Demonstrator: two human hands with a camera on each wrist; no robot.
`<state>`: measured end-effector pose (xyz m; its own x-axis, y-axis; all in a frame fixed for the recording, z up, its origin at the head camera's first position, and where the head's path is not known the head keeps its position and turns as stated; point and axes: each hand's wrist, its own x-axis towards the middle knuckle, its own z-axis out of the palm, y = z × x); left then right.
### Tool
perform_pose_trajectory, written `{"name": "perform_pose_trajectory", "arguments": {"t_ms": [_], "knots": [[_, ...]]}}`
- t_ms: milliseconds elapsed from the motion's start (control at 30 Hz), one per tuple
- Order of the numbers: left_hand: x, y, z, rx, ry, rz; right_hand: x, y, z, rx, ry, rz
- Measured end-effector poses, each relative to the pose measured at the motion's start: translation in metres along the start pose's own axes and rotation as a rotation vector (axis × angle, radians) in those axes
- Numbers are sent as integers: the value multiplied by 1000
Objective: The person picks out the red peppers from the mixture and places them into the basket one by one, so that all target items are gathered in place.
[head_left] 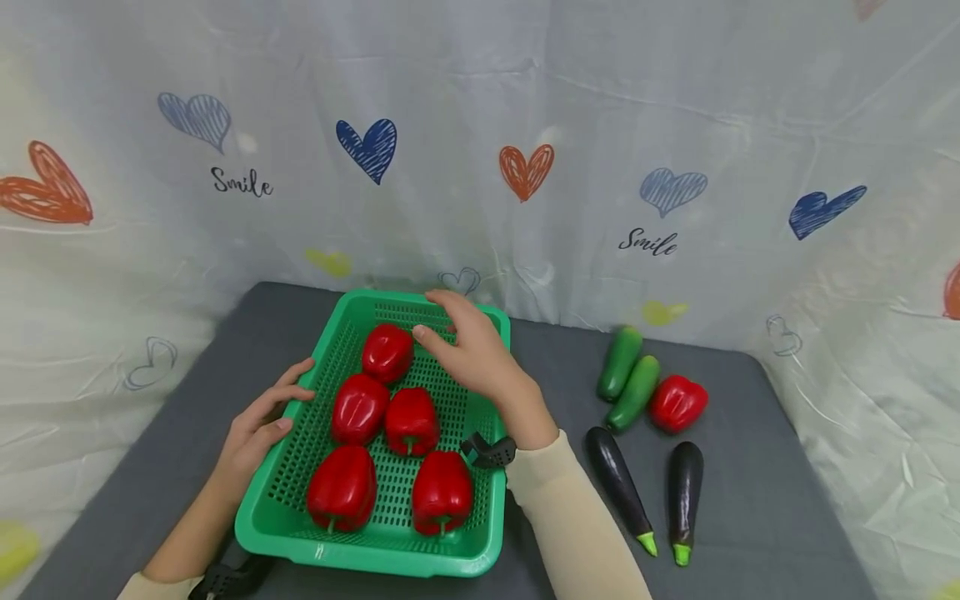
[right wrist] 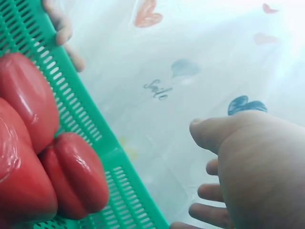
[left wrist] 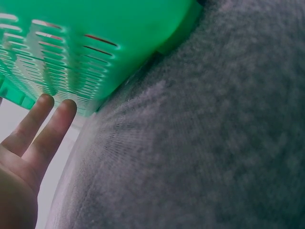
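Observation:
A green plastic basket holds several red bell peppers, all lying on its slotted floor. My left hand is at the basket's left side, with fingertips right at the rim. From below, the left wrist view shows two straight fingers against the slotted wall. Above the far right part of the basket, my right hand has its thumb spread from the fingers and nothing in its grasp. In the right wrist view that hand is apart from the peppers.
On the grey table right of the basket lie two cucumbers, another red bell pepper and two eggplants. A white curtain printed with hearts hangs behind the table and along its sides.

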<state>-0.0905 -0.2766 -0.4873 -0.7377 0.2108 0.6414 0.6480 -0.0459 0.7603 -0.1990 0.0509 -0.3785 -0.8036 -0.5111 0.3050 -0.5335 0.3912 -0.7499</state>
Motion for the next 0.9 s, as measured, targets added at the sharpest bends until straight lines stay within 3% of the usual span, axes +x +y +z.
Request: {"name": "perform_pose_trajectory", "arguments": {"t_ms": [467, 900], "knots": [[1, 4, 2, 1, 0, 9, -28, -23, -6, -49, 31, -59], [1, 1, 2, -6, 4, 5, -54, -19, -34, -248, 53, -11]]}}
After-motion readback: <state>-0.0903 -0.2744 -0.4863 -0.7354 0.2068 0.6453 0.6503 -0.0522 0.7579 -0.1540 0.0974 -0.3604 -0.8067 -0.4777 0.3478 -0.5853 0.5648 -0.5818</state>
